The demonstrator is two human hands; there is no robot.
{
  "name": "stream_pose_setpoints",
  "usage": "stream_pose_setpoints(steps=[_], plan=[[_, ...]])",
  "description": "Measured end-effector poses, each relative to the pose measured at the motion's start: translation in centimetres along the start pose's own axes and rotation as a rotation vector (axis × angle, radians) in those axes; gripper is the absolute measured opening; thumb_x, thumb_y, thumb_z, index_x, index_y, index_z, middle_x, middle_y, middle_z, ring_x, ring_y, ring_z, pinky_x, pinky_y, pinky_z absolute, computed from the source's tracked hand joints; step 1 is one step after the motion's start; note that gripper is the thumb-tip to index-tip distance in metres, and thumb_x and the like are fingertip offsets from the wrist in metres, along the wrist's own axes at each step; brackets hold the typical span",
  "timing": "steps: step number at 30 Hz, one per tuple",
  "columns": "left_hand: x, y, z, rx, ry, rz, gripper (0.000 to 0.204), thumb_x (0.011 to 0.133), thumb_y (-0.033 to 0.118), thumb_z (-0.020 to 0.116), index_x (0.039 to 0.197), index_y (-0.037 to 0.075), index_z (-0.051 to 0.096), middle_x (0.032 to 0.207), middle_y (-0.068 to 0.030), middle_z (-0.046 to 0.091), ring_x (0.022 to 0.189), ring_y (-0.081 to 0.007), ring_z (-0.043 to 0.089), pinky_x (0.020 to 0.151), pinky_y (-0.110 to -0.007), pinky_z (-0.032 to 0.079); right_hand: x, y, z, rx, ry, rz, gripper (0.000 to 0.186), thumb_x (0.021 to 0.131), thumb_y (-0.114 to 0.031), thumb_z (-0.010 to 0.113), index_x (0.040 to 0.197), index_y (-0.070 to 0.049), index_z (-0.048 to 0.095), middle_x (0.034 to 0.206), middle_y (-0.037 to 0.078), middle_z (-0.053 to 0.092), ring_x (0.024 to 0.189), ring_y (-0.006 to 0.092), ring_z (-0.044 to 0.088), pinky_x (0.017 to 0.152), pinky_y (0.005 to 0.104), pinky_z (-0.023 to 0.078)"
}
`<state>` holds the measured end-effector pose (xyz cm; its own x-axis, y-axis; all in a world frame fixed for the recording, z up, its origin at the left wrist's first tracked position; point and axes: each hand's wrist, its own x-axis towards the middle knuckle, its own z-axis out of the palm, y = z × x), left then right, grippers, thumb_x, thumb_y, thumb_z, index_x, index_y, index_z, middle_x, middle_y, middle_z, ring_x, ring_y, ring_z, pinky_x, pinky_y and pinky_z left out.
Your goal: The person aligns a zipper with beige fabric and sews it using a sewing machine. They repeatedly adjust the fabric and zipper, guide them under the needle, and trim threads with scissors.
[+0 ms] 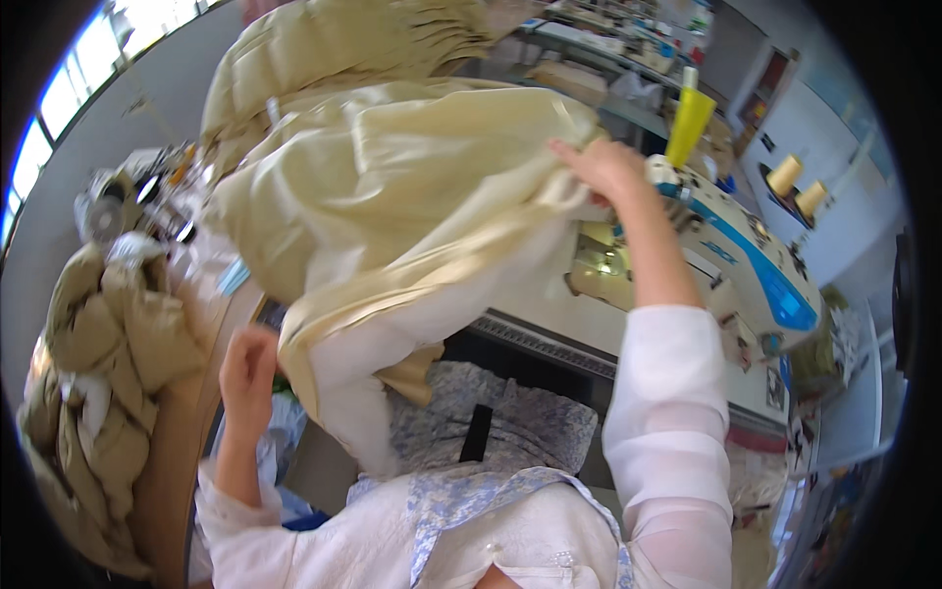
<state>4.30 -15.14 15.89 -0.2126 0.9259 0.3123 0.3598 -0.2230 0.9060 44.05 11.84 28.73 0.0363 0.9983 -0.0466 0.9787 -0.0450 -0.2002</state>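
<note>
A large beige satin garment piece [412, 187] with white padding [392, 334] spreads over the sewing table and drapes down toward my lap. My right hand [608, 177] grips its upper right edge, holding it raised beside the sewing machine [751, 265]. At the lower left, my left hand [250, 368] has curled fingers close to the hanging left edge of the piece; I cannot make out whether anything is in them. The machine's needle area [608, 255] shows just below my right hand.
Puffy beige garments [118, 324] lie on a wooden surface at left, near a clutter of small items [157, 196]. More beige pieces [294, 49] are piled behind. A yellow object [687, 123] stands by the machine, thread cones [790, 177] at right. Other worktables [579, 44] are farther back.
</note>
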Motion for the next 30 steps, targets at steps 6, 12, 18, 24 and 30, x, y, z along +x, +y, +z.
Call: stream_pose_setpoints(steps=[6, 12, 18, 24, 30], plan=[[6.8, 7.6, 5.8, -0.099, -0.227, 0.187, 0.004, 0.101, 0.0, 0.059, 0.105, 0.001, 0.058, 0.093, -0.0039, 0.062, 0.087, -0.0093, 0.062, 0.078, -0.025, 0.051, -12.0, -9.0, 3.0, 0.406, 0.506, -1.312, 0.054, 0.096, -0.046, 0.066, 0.128, -0.003, 0.062, 0.133, 0.023, 0.062, 0.111, 0.0376, 0.066, 0.095, 0.0425, 0.052], [7.4, 7.0, 6.6, -0.146, -0.403, 0.103, 0.005, 0.103, 0.003, 0.057, 0.108, 0.001, 0.056, 0.091, -0.0029, 0.061, 0.081, -0.0092, 0.061, 0.072, -0.026, 0.054, -13.8, -5.9, 6.8, 0.496, 0.038, -0.946, 0.032, 0.098, -0.02, 0.067, 0.128, -0.011, 0.063, 0.09, 0.021, 0.07, 0.077, 0.031, 0.07, 0.072, 0.0342, 0.055], [7.3, 2.0, 0.3, -0.081, -0.263, 0.06, 0.005, 0.105, 0.002, 0.053, 0.108, 0.0, 0.057, 0.095, -0.0013, 0.061, 0.09, -0.0057, 0.057, 0.083, -0.022, 0.047, -12.3, 2.2, 8.7, 0.617, -0.159, -0.664, 0.026, 0.101, -0.022, 0.062, 0.116, -0.001, 0.067, 0.084, 0.021, 0.068, 0.079, 0.0247, 0.069, 0.073, 0.0348, 0.051], [9.7, 4.3, 4.3, -0.133, -0.491, 0.085, 0.006, 0.106, 0.002, 0.053, 0.108, 0.0, 0.058, 0.102, -0.0002, 0.061, 0.098, -0.0062, 0.056, 0.087, -0.023, 0.046, -14.0, 2.0, 7.8, 0.49, -0.292, -0.705, 0.052, 0.093, -0.043, 0.072, 0.127, -0.004, 0.067, 0.118, 0.015, 0.07, 0.104, 0.027, 0.069, 0.091, 0.0375, 0.053], [9.4, 5.6, 9.1, -0.462, -0.671, -0.136, 0.016, 0.106, 0.012, 0.056, 0.118, 0.003, 0.06, 0.101, -0.0011, 0.063, 0.095, -0.0061, 0.058, 0.084, -0.023, 0.047, -15.4, -4.3, 7.9, 0.563, -0.027, -0.835, 0.036, 0.097, -0.039, 0.067, 0.11, -0.007, 0.07, 0.091, 0.018, 0.07, 0.082, 0.0345, 0.069, 0.074, 0.0429, 0.054]])
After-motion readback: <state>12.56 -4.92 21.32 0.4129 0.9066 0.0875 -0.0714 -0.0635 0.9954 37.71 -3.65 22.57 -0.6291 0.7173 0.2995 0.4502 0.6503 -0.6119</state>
